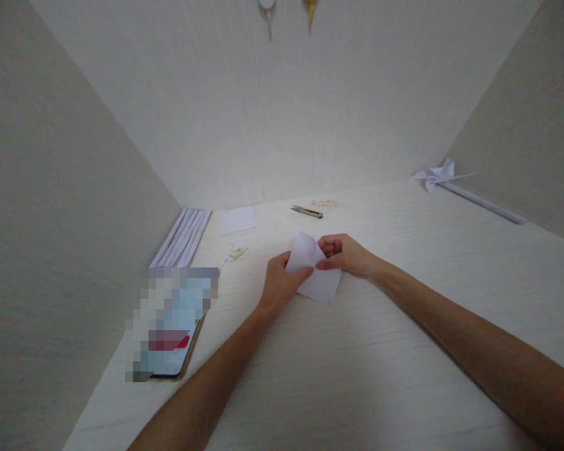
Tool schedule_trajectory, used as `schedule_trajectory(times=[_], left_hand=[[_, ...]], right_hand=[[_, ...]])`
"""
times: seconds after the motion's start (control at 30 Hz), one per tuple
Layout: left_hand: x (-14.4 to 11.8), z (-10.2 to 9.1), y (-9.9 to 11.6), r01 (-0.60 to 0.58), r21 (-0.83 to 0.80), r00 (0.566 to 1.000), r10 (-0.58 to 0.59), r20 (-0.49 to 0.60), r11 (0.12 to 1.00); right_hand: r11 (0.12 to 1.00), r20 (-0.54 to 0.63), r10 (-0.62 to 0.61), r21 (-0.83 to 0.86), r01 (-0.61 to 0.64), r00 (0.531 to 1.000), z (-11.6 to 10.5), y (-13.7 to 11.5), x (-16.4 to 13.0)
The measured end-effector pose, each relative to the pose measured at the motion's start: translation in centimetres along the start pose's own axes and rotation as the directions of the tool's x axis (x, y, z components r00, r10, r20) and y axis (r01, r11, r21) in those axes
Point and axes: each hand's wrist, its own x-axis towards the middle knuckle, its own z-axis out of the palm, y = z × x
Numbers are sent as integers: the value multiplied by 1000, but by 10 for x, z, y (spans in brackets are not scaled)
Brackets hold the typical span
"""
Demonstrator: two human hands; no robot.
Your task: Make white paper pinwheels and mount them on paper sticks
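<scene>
A white sheet of paper (pixel 317 285) is held between both hands, just above the middle of the white table. My left hand (pixel 282 279) grips its left edge, the thumb lying across the front and the fingers mostly hidden behind. My right hand (pixel 342 254) pinches the right edge with the thumb in front and the fingers curled. Near the thumbs the paper bends slightly, and a short slit or crease shows at its lower corner. Beyond the hands lies a pair of small thread snips (pixel 307 212), the closest tool to them.
At left, several white paper tubes (pixel 181 238) lie beside a flat paper square (pixel 238 220); a partly blurred phone (pixel 173 332) is nearer. Small sticks (pixel 237 253) lie loose. A paper pinwheel (pixel 437 175) on a stick rests at far right. Walls enclose three sides.
</scene>
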Motion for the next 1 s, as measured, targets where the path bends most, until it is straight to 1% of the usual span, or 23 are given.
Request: schedule_trajectory(times=[0.2,0.33,0.63,0.8,0.87,0.93,1.0], left_hand=[[1,0,-3,15,-1,999,-15,-34,1000],[1,0,-3,4,-10,999,-4,-46,1000],[3,1,-4,15,-90,994,-24,-103,996],[5,1,-7,17,-115,992,-31,-123,993],[5,1,-8,34,-135,989,-52,-135,990],[6,1,-8,52,-187,984,-82,-159,981],[7,0,-8,53,-274,977,-106,-183,960]], right_hand=[[1000,-25,-14,-17,13,1000,-3,2,1],[999,-48,-22,-26,21,999,-2,3,2],[994,-75,-67,-91,60,995,2,5,2],[988,-64,-83,-135,74,994,3,5,3],[986,-79,-99,-146,86,992,3,4,2],[988,-113,-118,-115,105,987,3,3,0],[990,-111,-140,-9,139,984,2,1,-4]])
